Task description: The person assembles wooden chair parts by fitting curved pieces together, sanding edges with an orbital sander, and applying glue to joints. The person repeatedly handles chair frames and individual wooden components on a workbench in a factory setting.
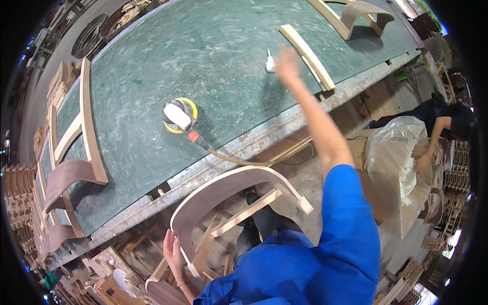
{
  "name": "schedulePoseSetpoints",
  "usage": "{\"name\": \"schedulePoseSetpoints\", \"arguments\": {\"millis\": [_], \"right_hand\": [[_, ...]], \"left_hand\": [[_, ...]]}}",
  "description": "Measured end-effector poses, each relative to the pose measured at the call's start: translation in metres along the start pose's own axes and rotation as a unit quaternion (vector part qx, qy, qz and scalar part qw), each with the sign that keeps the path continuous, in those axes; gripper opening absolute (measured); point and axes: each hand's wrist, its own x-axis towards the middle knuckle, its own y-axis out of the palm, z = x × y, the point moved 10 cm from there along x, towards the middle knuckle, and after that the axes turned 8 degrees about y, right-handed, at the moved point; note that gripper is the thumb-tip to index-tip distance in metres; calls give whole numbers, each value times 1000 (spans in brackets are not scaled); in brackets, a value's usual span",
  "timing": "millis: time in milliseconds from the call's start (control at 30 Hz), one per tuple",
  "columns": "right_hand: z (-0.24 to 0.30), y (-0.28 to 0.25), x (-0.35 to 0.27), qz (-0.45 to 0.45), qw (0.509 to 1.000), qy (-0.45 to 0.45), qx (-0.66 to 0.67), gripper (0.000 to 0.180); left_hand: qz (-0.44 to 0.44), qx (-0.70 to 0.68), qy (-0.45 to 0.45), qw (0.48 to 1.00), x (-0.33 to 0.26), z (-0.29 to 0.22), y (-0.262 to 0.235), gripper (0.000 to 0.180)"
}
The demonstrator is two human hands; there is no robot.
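My right hand (pixel 288 63) is over the green-topped table, smeared by motion. Beside it, a small white bottle with a thin nozzle (pixel 270 63) stands on the tabletop; whether the hand touches it is unclear. Just right of that hand lies a pale curved wooden strip (pixel 307 56). In front of my body is a wooden chair frame with a curved brown panel (pixel 203 197) and a pale crossbar. My left hand (pixel 174 253) is at the panel's lower left edge, fingers stretched out and apart, seemingly resting against it.
A round sander with a yellow pad (pixel 179 116) sits on the table (pixel 147 61), its hose (pixel 239 161) running over the near edge. More curved frames lie at left (pixel 87 122) and far right (pixel 363 15). At right, another person (pixel 438 124) reaches into a plastic-lined box (pixel 391 168).
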Motion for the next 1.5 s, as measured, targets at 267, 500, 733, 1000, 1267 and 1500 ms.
{"name": "schedulePoseSetpoints", "arguments": {"millis": [267, 500, 733, 1000, 1267, 1500], "right_hand": [[-138, 10, 46, 157, 956, 230, -87, 70], [-33, 56, -10, 185, 977, 87, 58, 57], [128, 41, -142, 438, 635, 162, 615, 46], [267, -55, -319, 547, 435, 135, 703, 39], [328, -75, -416, 612, 434, 66, 657, 42], [370, -88, -490, 657, 434, 62, 614, 35]], "left_hand": [[3, 39, 10, 999, 14, 6, 20, 51], [59, 36, 53, 996, 36, -40, 85, 46], [123, 52, 126, 983, 65, -103, 138, 42], [146, 95, 120, 977, 44, -154, 140, 27], [172, 51, 88, 980, -9, -92, 39, 15], [250, -198, 2, 948, -72, -43, -11, 42]]}}
